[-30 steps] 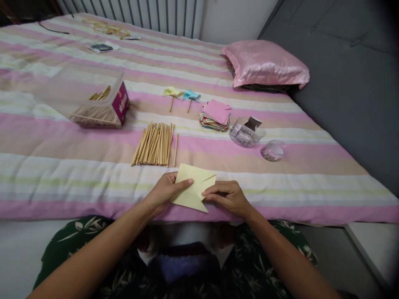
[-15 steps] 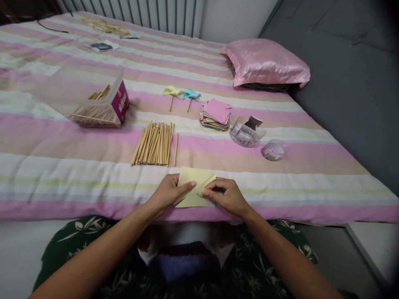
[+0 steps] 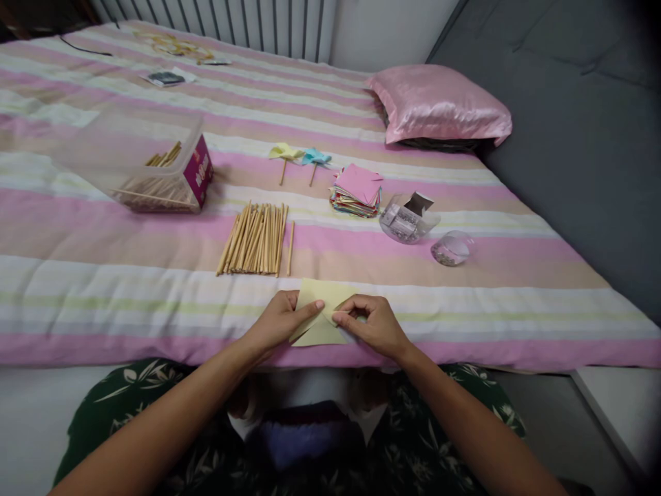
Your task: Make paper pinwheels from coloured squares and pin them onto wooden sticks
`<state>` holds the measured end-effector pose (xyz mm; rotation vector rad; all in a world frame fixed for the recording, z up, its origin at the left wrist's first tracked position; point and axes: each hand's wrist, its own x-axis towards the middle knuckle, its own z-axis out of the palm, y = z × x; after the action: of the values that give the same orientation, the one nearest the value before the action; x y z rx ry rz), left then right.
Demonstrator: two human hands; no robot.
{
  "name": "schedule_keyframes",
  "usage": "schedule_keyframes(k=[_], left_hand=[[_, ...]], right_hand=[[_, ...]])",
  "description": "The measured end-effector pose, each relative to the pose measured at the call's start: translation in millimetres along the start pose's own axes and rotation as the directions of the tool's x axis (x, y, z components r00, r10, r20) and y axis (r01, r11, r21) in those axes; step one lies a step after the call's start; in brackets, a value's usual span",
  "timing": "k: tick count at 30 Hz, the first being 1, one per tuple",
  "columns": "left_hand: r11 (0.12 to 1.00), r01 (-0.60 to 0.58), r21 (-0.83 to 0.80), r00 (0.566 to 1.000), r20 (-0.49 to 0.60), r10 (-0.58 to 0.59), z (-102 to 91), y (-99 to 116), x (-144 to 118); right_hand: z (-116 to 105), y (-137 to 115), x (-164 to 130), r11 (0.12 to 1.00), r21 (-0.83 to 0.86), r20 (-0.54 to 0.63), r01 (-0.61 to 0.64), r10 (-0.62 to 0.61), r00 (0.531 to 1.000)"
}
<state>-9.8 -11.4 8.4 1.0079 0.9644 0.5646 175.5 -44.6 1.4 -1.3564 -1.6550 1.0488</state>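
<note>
Both hands pinch the pale yellow paper square (image 3: pixel 321 311) at the bed's (image 3: pixel 103 289) near edge: left hand (image 3: pixel 279 318) pins the flap, right hand (image 3: pixel 372 322) grips the fold. Judged best: align corners before creasing, pressing flat against the mattress.

Bundle of sticks (image 3: pixel 255 239) on the bed (image 3: pixel 77 275), paper sheet (image 3: pixel 323 311) just before it, plastic box (image 3: pixel 139 162) to its left, paper stack (image 3: pixel 357 191) to its right, two pinwheels (image 3: pixel 299 157) behind it, pillow (image 3: pixel 438 105) far right behind.
</note>
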Motion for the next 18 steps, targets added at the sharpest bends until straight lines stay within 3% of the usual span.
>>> schedule_keyframes(k=[18], left_hand=[[1.000, 0.008, -0.007, 1.000, 0.004, -0.008, 0.5, -0.5, -0.6]], right_hand=[[2.7, 0.3, -0.4, 0.999, -0.042, -0.031, 0.009, -0.010, 0.999]])
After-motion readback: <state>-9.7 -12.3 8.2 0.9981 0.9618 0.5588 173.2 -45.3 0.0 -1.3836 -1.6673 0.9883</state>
